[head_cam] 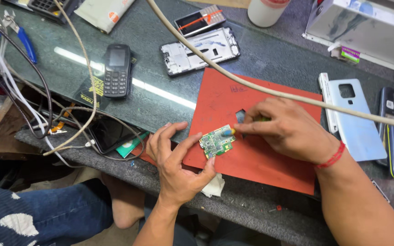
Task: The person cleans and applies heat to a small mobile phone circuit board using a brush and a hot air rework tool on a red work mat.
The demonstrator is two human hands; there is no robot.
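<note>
**Board work on the red mat**

We see a dark stone bench [261, 54], cluttered, cables draped across it. Red mat [251, 155] lies near the front edge. Left hand [176, 166] pinches a small green circuit board [217, 141] by its edge, just over the mat. Right hand [288, 130] has fingers pressed together around a thin tool, tip touching the board. White cup [266, 10] at back; contents hidden.

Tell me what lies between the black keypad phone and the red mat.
In the head view, only bare dark countertop with a light glare streak separates the black keypad phone from the red mat.
</note>
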